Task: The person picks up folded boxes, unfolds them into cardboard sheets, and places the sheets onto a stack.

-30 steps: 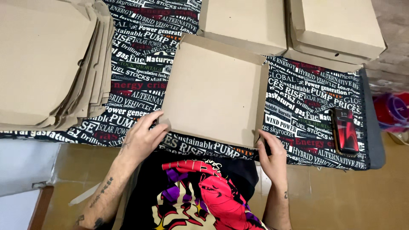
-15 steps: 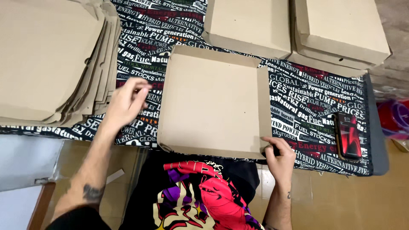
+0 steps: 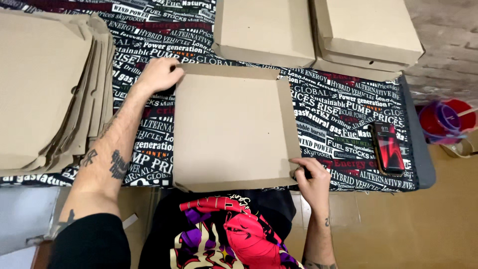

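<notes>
Cardboard box (image 3: 231, 130), half-folded, flat tray shape, sits in the middle of the bench (image 3: 343, 134) right in front of the person's torso. Walls up on the far and right edges; left side is not clearly raised.

Left hand (image 3: 158, 74) is at the box's far-left corner, fingers (image 3: 175, 71) curled over the corner of the far wall, pinching or pressing it; how tight the grip is I can't tell. Right hand (image 3: 312, 180) is at the box's near-right corner, fingers (image 3: 300, 163) closed on the end of the right wall. So the hands hold diagonally opposite corners, with the box between them. Each hand already touches it, neither is nearer.

The box is roughly square, no real long axis; edges run almost parallel to the bench edge, slightly skewed.

Left of the box: stack of flat unfolded blanks (image 3: 47, 89), just beside the left forearm. Beyond the box: two finished closed boxes, one (image 3: 266, 30) directly behind, one stack (image 3: 371, 35) behind-right. Right of the box: phone (image 3: 387, 148) lying flat, screen lit, apart from the right hand.

The bench is covered in a black cloth with newspaper-style print. Red-purple container (image 3: 445, 119) on the floor, far right of the box. Brick wall in the top-right corner.
</notes>
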